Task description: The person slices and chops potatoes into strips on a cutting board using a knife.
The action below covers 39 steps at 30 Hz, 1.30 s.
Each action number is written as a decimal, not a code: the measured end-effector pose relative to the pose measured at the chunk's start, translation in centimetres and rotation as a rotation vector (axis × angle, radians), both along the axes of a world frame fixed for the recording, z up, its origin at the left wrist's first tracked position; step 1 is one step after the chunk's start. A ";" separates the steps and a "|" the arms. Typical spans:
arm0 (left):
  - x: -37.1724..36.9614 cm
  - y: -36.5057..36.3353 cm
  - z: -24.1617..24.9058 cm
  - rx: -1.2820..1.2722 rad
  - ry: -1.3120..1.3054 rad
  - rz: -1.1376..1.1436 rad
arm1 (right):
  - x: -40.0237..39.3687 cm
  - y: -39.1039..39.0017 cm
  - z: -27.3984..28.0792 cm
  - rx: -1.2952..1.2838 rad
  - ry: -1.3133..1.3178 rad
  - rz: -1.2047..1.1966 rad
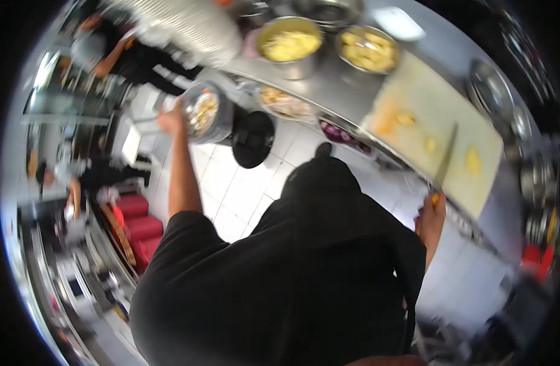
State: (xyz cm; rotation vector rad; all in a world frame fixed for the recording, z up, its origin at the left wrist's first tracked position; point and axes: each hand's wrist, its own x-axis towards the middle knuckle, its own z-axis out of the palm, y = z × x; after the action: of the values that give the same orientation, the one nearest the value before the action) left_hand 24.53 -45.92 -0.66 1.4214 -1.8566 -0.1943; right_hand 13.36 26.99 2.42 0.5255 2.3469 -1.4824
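My right hand (432, 215) is closed around the handle of a knife (449, 155), whose blade lies over the edge of a white cutting board (438, 97). Several yellow pieces (473, 160) rest on the board beside the blade. Out to the left, my left hand (171, 118) is at the rim of a grey bin (222, 116) that holds pale scraps (204, 113). Its fingers are blurred, so their grip cannot be made out.
Beyond the board stand a pot of yellow strips (290, 46) and a bowl of yellow pieces (369, 51). A black round lid (253, 139) is beside the bin. Two people (133, 58) are at the left, near red crates (139, 226).
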 end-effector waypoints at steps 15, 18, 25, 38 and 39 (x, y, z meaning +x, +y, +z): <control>-19.7 46.3 3.3 0.113 -0.007 -1.845 | 3.1 -2.5 3.2 0.175 0.070 -0.010; -22.4 46.3 3.1 -0.022 -0.123 -1.794 | 3.6 -3.1 2.9 0.192 0.131 0.002; -25.3 44.6 2.4 0.065 -0.463 -1.874 | 3.9 -3.3 1.2 0.251 0.197 -0.014; -24.8 45.0 2.9 0.175 -0.332 -1.827 | 4.1 -2.2 1.3 0.226 0.119 -0.055; -24.7 45.0 3.2 0.238 -0.336 -1.827 | 4.2 -2.2 1.2 0.225 0.122 -0.056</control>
State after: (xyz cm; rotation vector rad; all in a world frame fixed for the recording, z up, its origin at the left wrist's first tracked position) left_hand -0.12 -0.88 2.57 -0.5991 -2.8755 -1.0748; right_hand 17.52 24.83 3.67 0.5752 2.6335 -1.3146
